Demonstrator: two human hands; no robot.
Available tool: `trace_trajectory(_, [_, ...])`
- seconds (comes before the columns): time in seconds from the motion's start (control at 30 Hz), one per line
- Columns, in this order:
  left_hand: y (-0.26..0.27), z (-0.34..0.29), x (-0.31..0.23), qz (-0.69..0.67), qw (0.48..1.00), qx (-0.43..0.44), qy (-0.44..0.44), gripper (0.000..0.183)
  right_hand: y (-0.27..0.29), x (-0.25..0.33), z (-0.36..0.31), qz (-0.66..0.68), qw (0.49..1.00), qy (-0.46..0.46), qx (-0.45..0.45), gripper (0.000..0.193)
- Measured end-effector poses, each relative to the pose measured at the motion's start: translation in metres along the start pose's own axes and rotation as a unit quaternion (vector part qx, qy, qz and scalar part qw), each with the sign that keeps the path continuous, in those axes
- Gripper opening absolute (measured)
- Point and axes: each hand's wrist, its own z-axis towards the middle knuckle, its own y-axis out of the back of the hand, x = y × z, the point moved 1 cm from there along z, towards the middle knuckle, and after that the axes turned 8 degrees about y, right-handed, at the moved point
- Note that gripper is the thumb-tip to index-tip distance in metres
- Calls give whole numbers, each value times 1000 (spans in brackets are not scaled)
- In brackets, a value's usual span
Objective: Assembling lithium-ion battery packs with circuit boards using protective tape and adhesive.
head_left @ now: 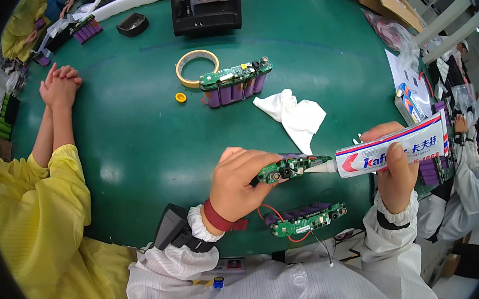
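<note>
1. At the far left, a co-worker in a yellow smock (36, 198) rests clasped hands (60, 89) on the green table (134, 136), apart from the work.
2. Next come a tape roll (196, 54) lying flat and, just below it, a small yellow cap (181, 98), probably set down within reach.
3. The left hand (239, 178) is curled closed around the left end of a held pack (292, 168), above the near side of the table. Gripping the end seems meant to leave the green circuit board exposed.
4. Beyond it, a standing pack (233, 91) sits on its purple cells, board up, likely for stability. A lying pack (309, 219) is nearest the body, its wires loose.
5. A crumpled white cloth (295, 115) lies beyond the held pack, perhaps handy for wiping.
6. The right hand (396, 175) is closed on a white tube (392, 147), thumb in front, presumably for squeezing. Its nozzle (323, 167) points left at the board; whether it touches, I cannot tell.
7. Counted left to right: one tape roll, one cap, three packs in the central working area, one cloth, one tube.
</note>
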Motion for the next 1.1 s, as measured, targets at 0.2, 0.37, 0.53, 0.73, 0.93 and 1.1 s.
trace_trajectory(0.2, [0,0,2,-1,1000,5,-4,36,-2,2,-1,19,1000,-1,15,44])
trace_trajectory(0.37, [1,0,1,-2,1000,7,-2,37,2,2,0,48,997,2,66,40])
trace_trajectory(0.53, [0,0,2,7,1000,5,-13,35,-3,4,-1,43,997,10,61,38])
trace_trajectory(0.73, [-7,-10,-4,8,998,-46,32,29,-9,3,-14,-14,999,4,-52,40])
trace_trajectory(0.93, [-16,-12,-8,16,997,-66,41,27,-12,4,-31,-4,998,-33,-55,38])
trace_trajectory(1.1, [-16,-11,-5,6,996,-65,55,32,-16,5,-41,-21,997,-36,-72,38])
